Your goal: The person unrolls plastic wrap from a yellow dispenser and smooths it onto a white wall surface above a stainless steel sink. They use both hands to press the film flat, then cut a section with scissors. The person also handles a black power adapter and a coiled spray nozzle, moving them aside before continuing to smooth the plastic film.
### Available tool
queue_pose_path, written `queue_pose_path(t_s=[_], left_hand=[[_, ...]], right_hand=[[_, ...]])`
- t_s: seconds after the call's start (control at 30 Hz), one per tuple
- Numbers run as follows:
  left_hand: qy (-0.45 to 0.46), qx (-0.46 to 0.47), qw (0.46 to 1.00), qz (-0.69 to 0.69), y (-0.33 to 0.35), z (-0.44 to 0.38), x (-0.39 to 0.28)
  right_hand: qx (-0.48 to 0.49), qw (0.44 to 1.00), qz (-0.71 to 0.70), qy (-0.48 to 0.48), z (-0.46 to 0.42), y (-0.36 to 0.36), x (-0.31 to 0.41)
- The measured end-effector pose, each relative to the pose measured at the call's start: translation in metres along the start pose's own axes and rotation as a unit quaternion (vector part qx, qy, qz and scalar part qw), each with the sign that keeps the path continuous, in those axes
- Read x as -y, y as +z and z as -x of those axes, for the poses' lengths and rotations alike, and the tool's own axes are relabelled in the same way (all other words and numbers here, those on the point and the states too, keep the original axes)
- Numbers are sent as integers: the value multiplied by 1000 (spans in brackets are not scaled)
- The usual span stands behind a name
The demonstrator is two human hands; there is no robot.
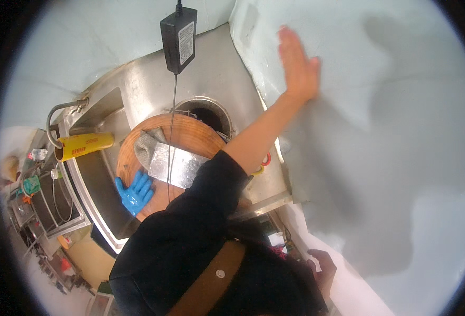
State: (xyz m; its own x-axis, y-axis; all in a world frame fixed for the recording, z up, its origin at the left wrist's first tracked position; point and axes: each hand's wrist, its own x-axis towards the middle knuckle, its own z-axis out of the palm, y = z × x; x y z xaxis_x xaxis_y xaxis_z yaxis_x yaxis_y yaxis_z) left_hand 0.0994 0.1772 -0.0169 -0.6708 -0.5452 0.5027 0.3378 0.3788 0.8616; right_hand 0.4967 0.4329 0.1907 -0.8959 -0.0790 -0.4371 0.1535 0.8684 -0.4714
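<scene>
My left hand [297, 69] is raised at the upper right, in front of the pale wall, thumb apart from the fingers and nothing in it. Whether it touches the wall I cannot tell. My right hand [324, 266] is low at the right beside my body, fingers loosely bent and apart, with nothing seen in it. On a round wooden board [185, 126] lie a broad metal cleaver blade [175, 164], partly behind my left sleeve, a crumpled grey cloth [147, 146] and a blue glove [135, 193]. Scissors handles [267, 158], red and yellow, show beyond my forearm.
A black power adapter [178, 41] hangs by its cable over the steel counter [216, 67]. Behind the board is a round opening [210, 112]. To the left are a sink [112, 108], a curved tap [50, 118] and a yellow printed roll [86, 145]. Racks [38, 205] stand farther left.
</scene>
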Motion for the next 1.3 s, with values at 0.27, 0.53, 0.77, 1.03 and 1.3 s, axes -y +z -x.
queue_pose_path(t_s=[0.27,0.53,0.77,1.03,1.3], left_hand=[[-124,33,988,-88,-14,91,108],[-174,164,931,-276,-46,117,118],[-174,173,952,-181,-86,95,73],[-358,320,655,584,-78,-32,118],[-484,561,655,150,-102,28,145]], right_hand=[[-2,998,-59,30,-13,6,-28],[-8,998,-9,-55,-28,2,-17],[-3,996,-34,-88,-33,2,-15],[-20,997,-39,-68,-21,6,-26],[-22,998,-43,-40,-13,13,-28]])
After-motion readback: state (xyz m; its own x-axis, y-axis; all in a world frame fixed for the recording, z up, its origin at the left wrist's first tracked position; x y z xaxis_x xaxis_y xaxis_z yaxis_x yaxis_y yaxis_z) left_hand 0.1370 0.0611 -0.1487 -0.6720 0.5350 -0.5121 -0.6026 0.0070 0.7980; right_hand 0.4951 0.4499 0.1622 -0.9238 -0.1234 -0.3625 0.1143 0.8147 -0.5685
